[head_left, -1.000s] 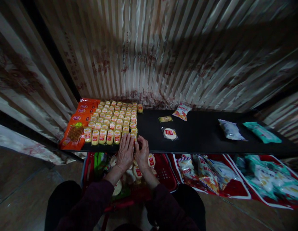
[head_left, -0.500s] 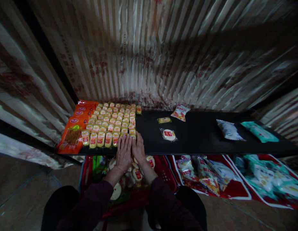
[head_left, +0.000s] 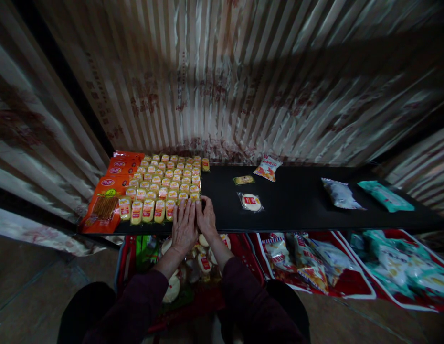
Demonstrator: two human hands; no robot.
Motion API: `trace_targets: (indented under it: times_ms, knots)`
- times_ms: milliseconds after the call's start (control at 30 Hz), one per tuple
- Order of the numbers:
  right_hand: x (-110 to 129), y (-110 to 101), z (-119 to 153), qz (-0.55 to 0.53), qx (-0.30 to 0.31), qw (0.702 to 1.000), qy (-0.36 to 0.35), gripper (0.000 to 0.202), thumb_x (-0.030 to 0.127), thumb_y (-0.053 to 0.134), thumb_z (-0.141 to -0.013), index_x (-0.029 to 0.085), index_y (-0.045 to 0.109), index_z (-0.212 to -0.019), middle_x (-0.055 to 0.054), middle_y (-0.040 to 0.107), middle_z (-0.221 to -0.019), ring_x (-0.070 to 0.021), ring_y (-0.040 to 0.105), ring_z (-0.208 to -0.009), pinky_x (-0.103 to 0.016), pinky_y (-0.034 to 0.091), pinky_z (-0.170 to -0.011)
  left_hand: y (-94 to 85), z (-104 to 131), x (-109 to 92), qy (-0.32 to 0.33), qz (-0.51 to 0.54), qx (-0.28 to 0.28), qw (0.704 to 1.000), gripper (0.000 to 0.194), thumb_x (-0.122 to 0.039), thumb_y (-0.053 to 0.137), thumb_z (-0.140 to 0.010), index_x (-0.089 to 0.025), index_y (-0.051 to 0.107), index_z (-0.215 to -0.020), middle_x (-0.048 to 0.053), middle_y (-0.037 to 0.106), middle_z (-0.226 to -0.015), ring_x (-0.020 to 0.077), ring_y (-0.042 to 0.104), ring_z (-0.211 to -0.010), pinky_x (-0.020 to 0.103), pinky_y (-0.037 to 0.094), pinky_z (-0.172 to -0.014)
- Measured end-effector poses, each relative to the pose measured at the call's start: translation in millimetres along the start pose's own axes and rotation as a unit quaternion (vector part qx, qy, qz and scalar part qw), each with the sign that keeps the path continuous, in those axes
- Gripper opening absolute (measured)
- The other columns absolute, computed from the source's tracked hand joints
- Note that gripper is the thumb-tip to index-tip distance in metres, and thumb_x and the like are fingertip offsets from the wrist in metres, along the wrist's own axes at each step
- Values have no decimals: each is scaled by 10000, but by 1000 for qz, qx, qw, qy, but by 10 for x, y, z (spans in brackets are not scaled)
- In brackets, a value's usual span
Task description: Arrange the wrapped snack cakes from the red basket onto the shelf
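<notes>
Rows of small wrapped snack cakes [head_left: 159, 210] with yellow wrappers and red-and-white labels cover the left part of the black shelf [head_left: 293, 205]. My left hand [head_left: 185, 224] lies flat over the right end of the front row, fingers stretched forward and covering some cakes. Right beside it, my right hand [head_left: 206, 217] rests against the row's right end, its fingers slightly bent and apart from any grip I can see. What lies directly under the fingers is hidden. Orange snack packets [head_left: 103, 205] stand in a column left of the cakes.
On the shelf's right side lie a round wrapped cracker [head_left: 250, 201], a small yellow packet [head_left: 244, 179], a red-and-white bag [head_left: 267, 168], a pale bag [head_left: 340, 193] and a teal bag [head_left: 385, 196]. Red baskets [head_left: 256, 263] with snacks stand below. A striped curtain [head_left: 207, 86] hangs behind.
My hands stay at the right end of the front row, with my right fingers a little more bent. The view has shifted slightly; the cakes look otherwise the same.
</notes>
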State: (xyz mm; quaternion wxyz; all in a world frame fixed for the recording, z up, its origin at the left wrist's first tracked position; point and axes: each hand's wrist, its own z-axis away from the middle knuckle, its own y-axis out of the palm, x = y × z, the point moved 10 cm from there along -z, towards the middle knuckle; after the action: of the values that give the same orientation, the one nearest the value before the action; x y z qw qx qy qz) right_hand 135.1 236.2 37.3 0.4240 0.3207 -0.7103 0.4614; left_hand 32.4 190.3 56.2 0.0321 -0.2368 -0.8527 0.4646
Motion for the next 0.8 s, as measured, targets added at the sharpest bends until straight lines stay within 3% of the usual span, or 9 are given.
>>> trace_targets:
  times_ms: [167, 300, 533, 667, 800]
  knots:
    - [-100, -52, -110, -19, -14, 999, 27, 417, 462, 297, -910, 189, 581, -1045, -100, 622, -1081, -206, 554, -1035, -360, 408, -950, -40, -2, -4, 5, 3, -6, 1000, 573, -242, 432, -873, -93, 343, -1419, 128, 350, -1488, 281, 115, -1438, 519, 164, -1154]
    - [-137, 1, -320, -16, 39, 998, 40, 503, 471, 200, -934, 216, 622, -1030, -72, 655, -1078, -201, 571, -1022, -358, 403, -948, -22, -4, -9, 4, -2, 5, 1000, 565, -267, 419, -885, -114, 344, -1423, 103, 324, -1505, 286, 93, -1440, 529, 157, -1154]
    - [111, -8, -592, 82, 59, 994, -36, 591, 480, 163, -956, 237, 700, -993, -60, 667, -1057, -205, 525, -1081, -386, 327, -1014, 2, -13, -17, -1, -8, 18, 1000, 578, -296, 408, -892, -123, 319, -1436, 88, 301, -1517, 283, 81, -1442, 527, 138, -1161]
    - [179, 140, -661, 71, 103, 990, -67, 623, 497, 143, -960, 256, 718, -952, -37, 671, -1085, -190, 506, -1159, -393, 306, -1028, 5, -12, -11, -3, -9, 17, 1000, 577, -291, 411, -888, -129, 321, -1435, 91, 297, -1518, 287, 78, -1442, 536, 132, -1159]
    - [142, 156, -678, 59, 95, 991, -74, 632, 495, 121, -960, 251, 703, -997, -33, 688, -1067, -183, 548, -1118, -395, 317, -1017, 2, -17, -12, -2, -10, 12, 1000, 586, -287, 422, -879, -138, 321, -1438, 100, 302, -1515, 280, 84, -1442, 544, 146, -1155]
